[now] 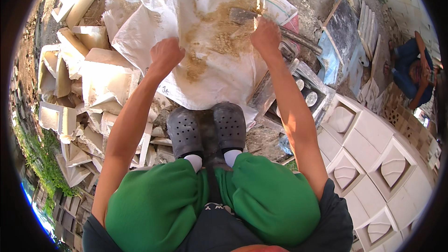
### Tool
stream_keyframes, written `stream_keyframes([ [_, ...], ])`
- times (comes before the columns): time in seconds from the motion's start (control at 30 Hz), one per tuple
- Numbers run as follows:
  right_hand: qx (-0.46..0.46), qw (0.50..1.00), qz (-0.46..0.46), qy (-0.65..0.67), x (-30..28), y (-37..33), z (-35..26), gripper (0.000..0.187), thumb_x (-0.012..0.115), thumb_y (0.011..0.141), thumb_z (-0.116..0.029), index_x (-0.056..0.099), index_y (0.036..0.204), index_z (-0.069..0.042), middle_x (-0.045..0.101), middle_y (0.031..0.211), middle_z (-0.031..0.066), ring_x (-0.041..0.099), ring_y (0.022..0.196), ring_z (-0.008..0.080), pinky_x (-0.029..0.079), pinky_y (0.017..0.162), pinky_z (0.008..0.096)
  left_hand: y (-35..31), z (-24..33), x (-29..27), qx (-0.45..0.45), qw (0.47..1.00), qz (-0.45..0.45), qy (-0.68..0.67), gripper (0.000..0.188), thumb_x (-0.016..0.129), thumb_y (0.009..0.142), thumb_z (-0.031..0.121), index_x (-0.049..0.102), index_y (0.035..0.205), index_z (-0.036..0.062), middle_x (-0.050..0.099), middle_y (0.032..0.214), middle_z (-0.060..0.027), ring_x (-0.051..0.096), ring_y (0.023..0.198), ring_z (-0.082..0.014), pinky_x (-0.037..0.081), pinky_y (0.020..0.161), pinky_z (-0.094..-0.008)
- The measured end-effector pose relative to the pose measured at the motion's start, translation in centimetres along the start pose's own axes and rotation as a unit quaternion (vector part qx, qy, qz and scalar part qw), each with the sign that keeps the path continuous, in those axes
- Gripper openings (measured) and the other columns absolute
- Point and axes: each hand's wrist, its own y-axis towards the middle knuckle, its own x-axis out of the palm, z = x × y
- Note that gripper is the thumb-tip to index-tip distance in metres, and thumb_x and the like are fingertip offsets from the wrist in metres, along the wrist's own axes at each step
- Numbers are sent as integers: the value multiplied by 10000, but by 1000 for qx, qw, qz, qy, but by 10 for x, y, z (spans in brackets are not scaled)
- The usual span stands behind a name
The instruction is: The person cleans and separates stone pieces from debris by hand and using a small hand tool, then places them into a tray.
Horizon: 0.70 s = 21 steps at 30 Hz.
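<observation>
A white woven sack (158, 0) is spread out in front of my feet, with brownish sandy powder (214, 32) over its middle. My left hand (166, 57) is closed in a fist on the left part of the sack, where the cloth bunches. My right hand (266, 37) is closed on the right part, and folds in the cloth run down from it. The fingertips of both hands are hidden under the fists. Just left of my right hand lies a flat, dark, worn piece (241, 16), partly covered with powder.
Broken cream-coloured cast blocks (109, 77) are heaped on the left. Pale moulded blocks (364, 130) stand in rows at the lower right. A grey frame (322, 84) holding round pieces is beside my right forearm. Dark boards (345, 28) lean farther right, near another person (413, 72).
</observation>
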Motion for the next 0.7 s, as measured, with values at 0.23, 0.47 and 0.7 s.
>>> stream_keyframes([
  [0.23,-128,968,-199,-84,-14,53,103,393,723,776,-165,561,1094,-1,606,1098,223,577,1068,390,483,883,460,11,3,-2,25,999,-13,15,262,651,757,289,638,855,47,676,892,-163,642,901,-350,493,792,-458],
  [0.47,-224,937,-230,-137,-8,65,107,497,703,837,-240,492,1227,-15,579,1201,220,568,1102,370,480,919,430,10,3,-5,22,999,-13,27,262,668,744,269,623,852,34,669,884,-165,639,900,-349,490,793,-461],
  [0.7,-263,963,4,-54,0,66,133,451,623,881,-308,532,1249,-64,580,1240,171,546,1164,328,490,913,430,8,28,-18,62,982,152,88,336,716,763,189,546,1023,61,582,1086,-108,566,1064,-318,465,864,-439],
])
